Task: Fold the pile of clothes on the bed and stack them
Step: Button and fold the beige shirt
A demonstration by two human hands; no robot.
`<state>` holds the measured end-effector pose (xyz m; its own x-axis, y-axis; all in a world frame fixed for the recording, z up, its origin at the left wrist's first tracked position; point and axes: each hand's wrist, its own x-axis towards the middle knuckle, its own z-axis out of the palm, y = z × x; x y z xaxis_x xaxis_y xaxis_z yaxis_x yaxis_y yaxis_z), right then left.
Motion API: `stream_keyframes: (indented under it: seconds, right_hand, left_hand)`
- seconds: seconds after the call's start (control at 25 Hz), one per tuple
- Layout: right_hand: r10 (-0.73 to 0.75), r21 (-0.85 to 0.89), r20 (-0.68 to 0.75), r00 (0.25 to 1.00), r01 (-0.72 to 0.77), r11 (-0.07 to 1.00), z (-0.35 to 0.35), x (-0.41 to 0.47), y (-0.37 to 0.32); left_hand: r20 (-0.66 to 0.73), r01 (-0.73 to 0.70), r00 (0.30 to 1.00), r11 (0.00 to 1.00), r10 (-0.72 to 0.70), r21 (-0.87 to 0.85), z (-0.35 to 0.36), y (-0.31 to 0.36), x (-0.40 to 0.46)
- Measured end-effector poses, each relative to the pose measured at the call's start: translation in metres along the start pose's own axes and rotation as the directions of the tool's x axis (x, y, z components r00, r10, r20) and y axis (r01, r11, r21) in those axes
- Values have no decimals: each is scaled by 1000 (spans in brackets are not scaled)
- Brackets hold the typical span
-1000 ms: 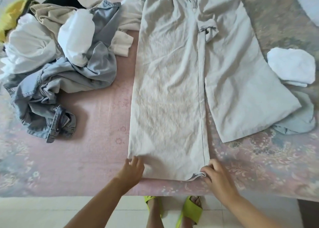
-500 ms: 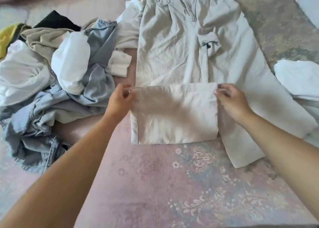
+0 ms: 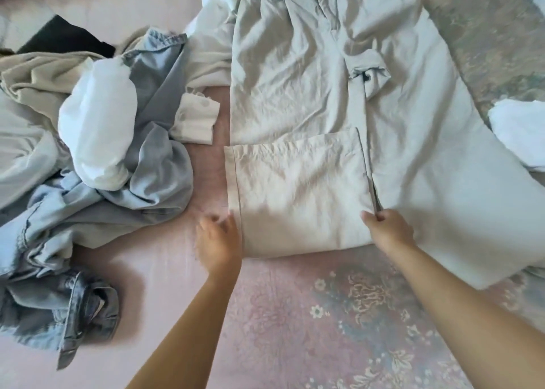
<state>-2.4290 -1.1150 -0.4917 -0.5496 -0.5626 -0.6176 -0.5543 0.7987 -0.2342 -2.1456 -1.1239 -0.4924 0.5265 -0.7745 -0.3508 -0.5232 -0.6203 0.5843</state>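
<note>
Pale beige trousers (image 3: 309, 73) lie spread flat on the bed, waistband at the far side. The lower part of one leg (image 3: 298, 194) is folded up over itself, with its hem lying across the thigh. My left hand (image 3: 218, 241) is blurred, fingers loosely spread, beside the left edge of the folded part near its lower corner. My right hand (image 3: 389, 232) pinches the right edge of the folded leg near the fold line. The other leg (image 3: 448, 188) stretches out unfolded to the right.
A jumbled pile of clothes (image 3: 97, 141) with denim, white, beige and black pieces fills the left side. A folded white garment (image 3: 519, 135) sits at the right edge. The pink floral bedspread (image 3: 309, 323) lies bare in front of the trousers.
The leg's hem was lifted from the bed's near edge, carried up and laid over the thigh. Both hands then let go of the hem and moved back down to the fold's lower corners.
</note>
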Motion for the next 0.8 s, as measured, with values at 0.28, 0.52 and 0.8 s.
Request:
stream_keyframes:
  seconds: [0.28, 0.52, 0.8]
  right_hand:
    - [24, 377, -162, 987, 39, 926, 12, -26, 21]
    - [128, 759, -13, 992, -74, 647, 43, -68, 8]
    - [124, 907, -234, 964, 171, 384, 39, -95, -16]
  left_hand:
    - [333, 350, 915, 859, -228, -374, -14, -32, -36]
    - [-30, 177, 981, 938, -194, -298, -58, -12, -11]
    - [-278, -151, 959, 934, 59, -323, -82, 13, -27]
